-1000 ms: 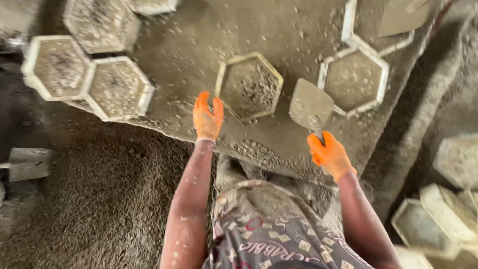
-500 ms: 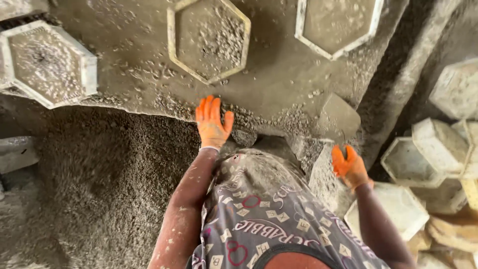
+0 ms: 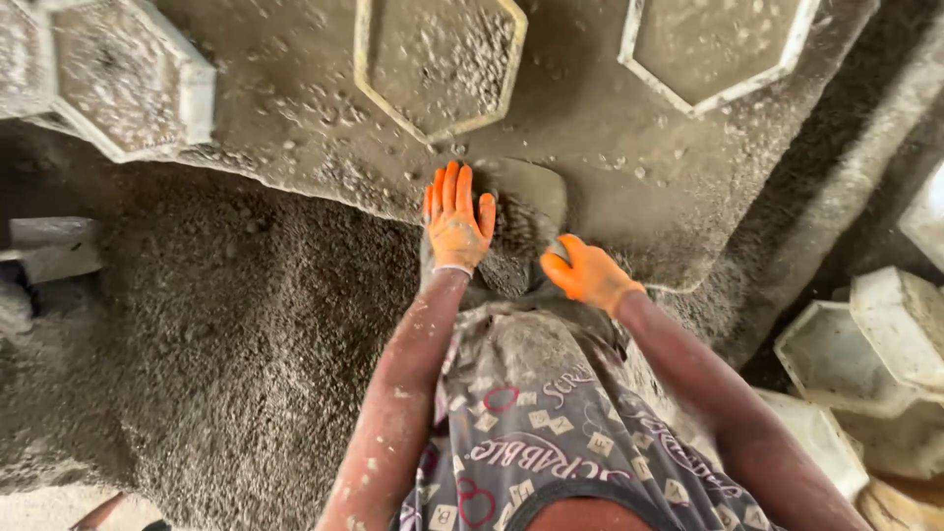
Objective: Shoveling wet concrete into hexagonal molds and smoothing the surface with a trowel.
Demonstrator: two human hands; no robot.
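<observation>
A worker in orange gloves bent over a wet, concrete-caked surface (image 3: 610,147), with a trowel (image 3: 526,211) lying on it just ahead. The left hand (image 3: 455,221) lay flat on the mix at the trowel's left side, its fingers (image 3: 450,189) straight and close together, the thumb set apart. The right hand (image 3: 588,275) gripped the trowel's handle at the near end, fingers curled round it. The blade sat heaped with grey mix at the surface's front edge. Beyond it lay a yellow-rimmed hexagonal mould (image 3: 440,59), filled with pebbly concrete, and a white one (image 3: 718,44) to its right. Another white mould (image 3: 123,79) sat at far left. Loose gravel (image 3: 216,334) sloped below; empty moulds (image 3: 865,359) were stacked at right.
</observation>
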